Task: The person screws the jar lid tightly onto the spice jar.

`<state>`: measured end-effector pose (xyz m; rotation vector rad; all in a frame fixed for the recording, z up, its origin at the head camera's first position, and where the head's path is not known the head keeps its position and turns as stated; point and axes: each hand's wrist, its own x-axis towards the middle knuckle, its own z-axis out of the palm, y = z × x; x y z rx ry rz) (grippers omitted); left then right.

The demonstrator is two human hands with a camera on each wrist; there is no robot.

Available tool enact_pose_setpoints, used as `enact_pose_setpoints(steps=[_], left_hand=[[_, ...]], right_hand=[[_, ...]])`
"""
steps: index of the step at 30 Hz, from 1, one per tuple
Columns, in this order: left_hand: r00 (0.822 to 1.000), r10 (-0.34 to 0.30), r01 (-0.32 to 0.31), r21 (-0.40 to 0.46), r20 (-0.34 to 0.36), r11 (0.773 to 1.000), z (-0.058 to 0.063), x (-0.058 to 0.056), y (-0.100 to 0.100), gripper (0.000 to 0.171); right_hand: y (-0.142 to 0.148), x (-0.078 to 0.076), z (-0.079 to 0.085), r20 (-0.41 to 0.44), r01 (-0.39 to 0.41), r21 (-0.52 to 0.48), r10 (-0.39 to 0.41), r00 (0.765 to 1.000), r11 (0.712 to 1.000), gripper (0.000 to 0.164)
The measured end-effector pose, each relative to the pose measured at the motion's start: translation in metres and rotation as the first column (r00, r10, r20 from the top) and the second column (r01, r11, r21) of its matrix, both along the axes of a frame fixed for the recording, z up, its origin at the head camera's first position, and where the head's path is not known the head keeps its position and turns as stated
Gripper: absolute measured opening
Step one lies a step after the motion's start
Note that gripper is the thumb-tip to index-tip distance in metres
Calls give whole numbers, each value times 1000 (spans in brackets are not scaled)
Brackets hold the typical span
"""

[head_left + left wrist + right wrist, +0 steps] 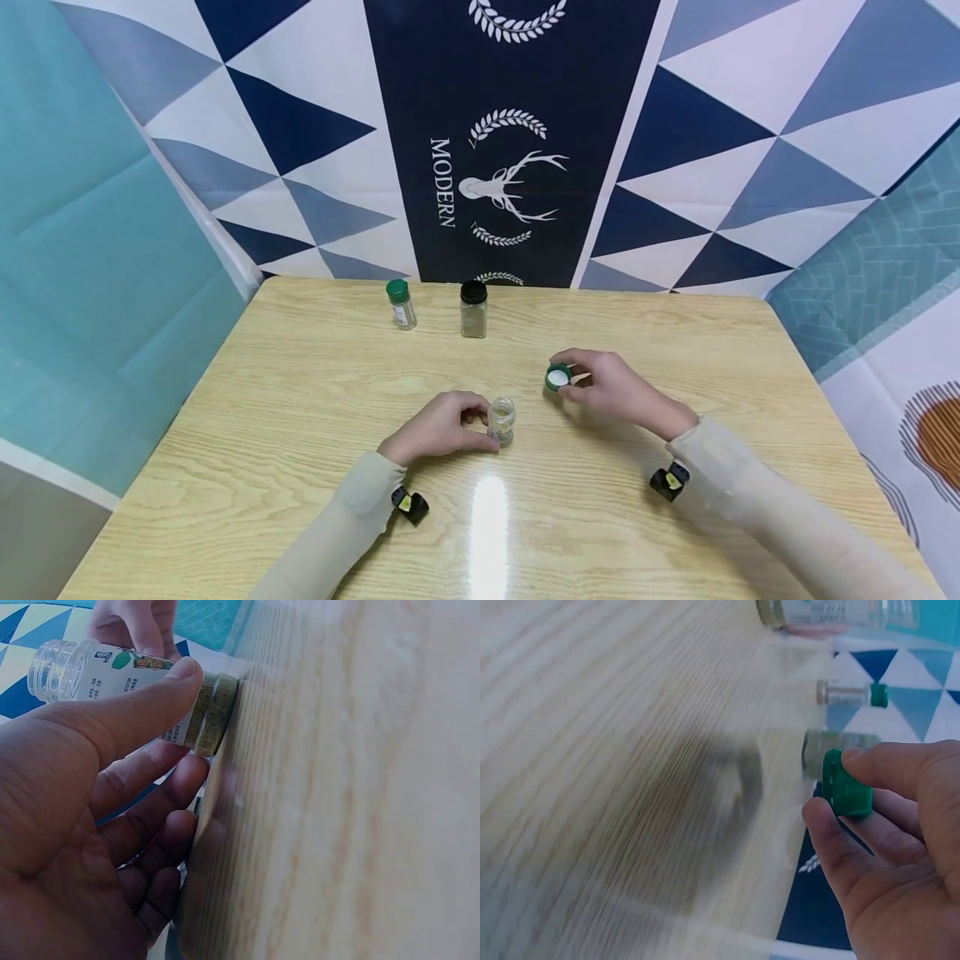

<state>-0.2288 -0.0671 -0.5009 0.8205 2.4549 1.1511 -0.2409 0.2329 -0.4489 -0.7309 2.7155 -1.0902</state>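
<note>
An uncapped clear spice jar stands upright on the table. My left hand grips it, the thumb along one side and fingertips at the other. In the left wrist view the jar has a white printed label and greenish-brown contents near its base. Off to the right, my right hand pinches a green cap between thumb and fingers, its pale inner side facing up toward the head camera. The right wrist view shows the cap held above the tabletop, over its shadow.
Toward the back of the wooden table stand a green-capped spice jar and a black-capped jar. Behind the table's far edge hangs a patterned cloth. A light reflection shows on the tabletop at the front.
</note>
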Motion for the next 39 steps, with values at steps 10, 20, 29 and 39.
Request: enact_pose_setpoints(steps=[10,20,29,39], left_hand=[[1000,-24,25,20,-2,999,0,-1,-2,30],[996,-87,84,93,29,992,6,-3,-5,39],[994,-112,109,129,18,986,3,-3,-5,42],[995,-96,96,108,-5,990,3,-2,-5,43]], right_hand=[[-13,12,9,-26,-56,-11,55,998,998,41],[-16,18,14,-31,-65,4,65,997,998,42],[-17,24,14,-51,-70,10,71,996,997,42],[-16,29,17,-83,-79,4,79,993,997,42]])
